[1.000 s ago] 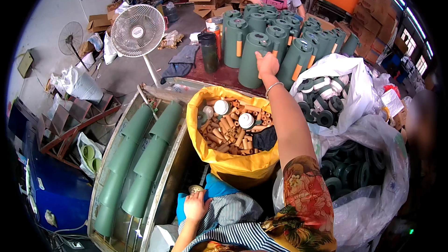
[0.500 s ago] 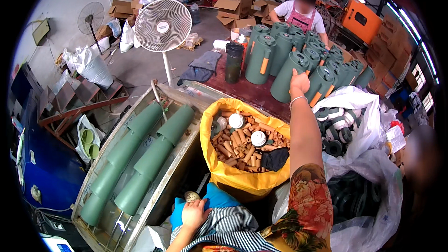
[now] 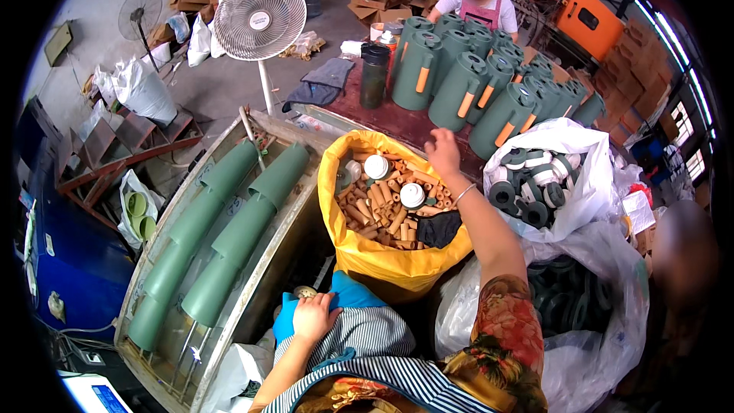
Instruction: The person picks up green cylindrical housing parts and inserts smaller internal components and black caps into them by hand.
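My right hand (image 3: 443,154) reaches over the far right rim of a yellow bag (image 3: 382,264), its fingers apart and nothing visible in them. Just beyond it, a dark green jug (image 3: 451,99) with an orange grip strip stands upright on the dark red table (image 3: 401,124), apart from the fingers. Several similar jugs crowd behind and to the right. Inside the yellow bag lie many orange-brown tubes (image 3: 395,222), white round caps (image 3: 412,196) and a black cloth (image 3: 438,228). My left hand (image 3: 313,317) rests open on blue and striped cloth (image 3: 359,329) over my lap.
Left of me, a long trough (image 3: 284,268) holds two rows of nested green sleeves (image 3: 241,233). Clear bags of dark rings (image 3: 569,294) stand at my right. A white fan (image 3: 260,19) and a co-worker (image 3: 480,6) are beyond.
My right hand has let go of the jug's top and drawn back toward me, to the table's near edge. The jug stays standing. My left hand remains on the cloth; the whole view has shifted slightly.
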A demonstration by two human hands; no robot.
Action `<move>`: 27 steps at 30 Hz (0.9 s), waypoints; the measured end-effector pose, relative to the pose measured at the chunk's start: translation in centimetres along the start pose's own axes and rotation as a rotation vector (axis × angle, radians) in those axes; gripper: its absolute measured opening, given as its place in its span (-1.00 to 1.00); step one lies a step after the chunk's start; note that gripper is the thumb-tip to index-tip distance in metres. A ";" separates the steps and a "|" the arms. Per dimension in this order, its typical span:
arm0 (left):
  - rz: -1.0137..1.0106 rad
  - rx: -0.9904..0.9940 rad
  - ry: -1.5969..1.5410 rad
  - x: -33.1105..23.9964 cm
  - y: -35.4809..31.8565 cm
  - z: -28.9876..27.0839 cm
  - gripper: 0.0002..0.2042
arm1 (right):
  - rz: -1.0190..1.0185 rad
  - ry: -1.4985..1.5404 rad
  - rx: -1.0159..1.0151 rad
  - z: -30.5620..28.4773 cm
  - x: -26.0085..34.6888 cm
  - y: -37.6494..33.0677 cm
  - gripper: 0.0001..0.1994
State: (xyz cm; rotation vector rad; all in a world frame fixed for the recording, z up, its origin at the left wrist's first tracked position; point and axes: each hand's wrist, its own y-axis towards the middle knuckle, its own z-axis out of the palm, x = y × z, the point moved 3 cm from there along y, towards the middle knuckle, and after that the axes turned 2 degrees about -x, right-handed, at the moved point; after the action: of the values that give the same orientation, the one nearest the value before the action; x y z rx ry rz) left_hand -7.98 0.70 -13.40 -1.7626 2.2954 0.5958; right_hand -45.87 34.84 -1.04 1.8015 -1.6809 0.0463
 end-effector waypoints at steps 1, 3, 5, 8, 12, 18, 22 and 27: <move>0.002 -0.009 -0.005 0.1 0.1 0.3 -0.55 | -0.101 -0.053 0.008 0.1 0.7 -1.5 -0.50; -0.043 0.024 -0.029 1.2 -0.6 1.1 -0.57 | -0.265 0.023 -0.087 -0.9 5.3 -4.5 -0.48; -0.049 0.061 -0.024 1.1 -0.5 0.9 -0.58 | -0.334 -0.028 -0.277 -3.2 9.5 -7.1 -0.48; -0.044 0.020 -0.064 0.7 -0.7 0.8 -0.61 | -0.329 0.278 -0.443 -4.6 14.7 -14.0 -0.62; -0.092 -0.024 -0.105 0.8 -0.2 1.5 -0.68 | -0.419 0.460 0.016 1.8 17.1 -28.4 -0.89; -0.327 -0.222 0.019 0.7 -3.2 -3.0 -0.78 | -0.311 0.296 0.285 3.7 18.2 -39.6 -0.88; -0.192 -0.192 0.165 -0.5 -5.2 -3.7 -0.79 | -0.296 0.324 0.214 4.2 19.5 -38.7 -0.93; -0.187 -0.358 0.133 -3.3 -8.2 -4.5 -0.58 | -0.263 0.466 -0.008 2.3 19.7 -37.7 -0.96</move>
State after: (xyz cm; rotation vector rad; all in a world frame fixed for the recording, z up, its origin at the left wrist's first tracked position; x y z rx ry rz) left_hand 1.24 -0.06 -9.68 -2.2094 2.1736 0.9259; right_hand -9.53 14.68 -10.39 1.8189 -1.1118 0.3180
